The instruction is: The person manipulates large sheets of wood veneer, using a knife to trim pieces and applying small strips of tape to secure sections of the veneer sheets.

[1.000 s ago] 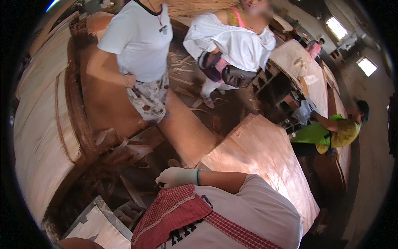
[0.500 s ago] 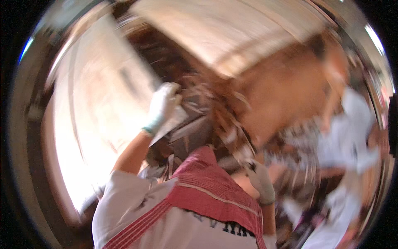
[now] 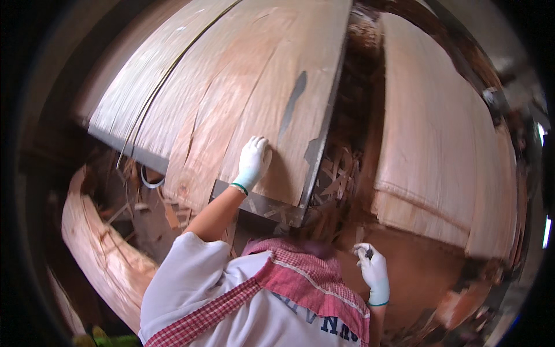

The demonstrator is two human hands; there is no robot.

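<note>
My left hand (image 3: 254, 162), in a white glove with a green cuff, rests on a pale wood veneer sheet (image 3: 231, 75) near its front edge. Its fingers lie on the wood and grip nothing. Several such sheets lie side by side on a dark-edged table (image 3: 276, 213), whose grey surface shows through a long gap. To the right, my right hand (image 3: 373, 272), gloved the same way, is closed around a small dark-handled tool (image 3: 369, 253). Its exact kind is unclear. This hand hovers beside a reddish-brown surface, away from the sheets.
A second stack of veneer sheets (image 3: 428, 133) stands to the right across a narrow gap full of wood scraps (image 3: 332, 179). A thin cord (image 3: 151, 98) crosses the left sheets. At lower left lies a long pale log-like piece (image 3: 104, 243), with more strips around it.
My view has swung right to left, so the left table now fills the middle. My left hand has gone from the table's side edge onto the veneer. The co-worker at right is out of view.
</note>
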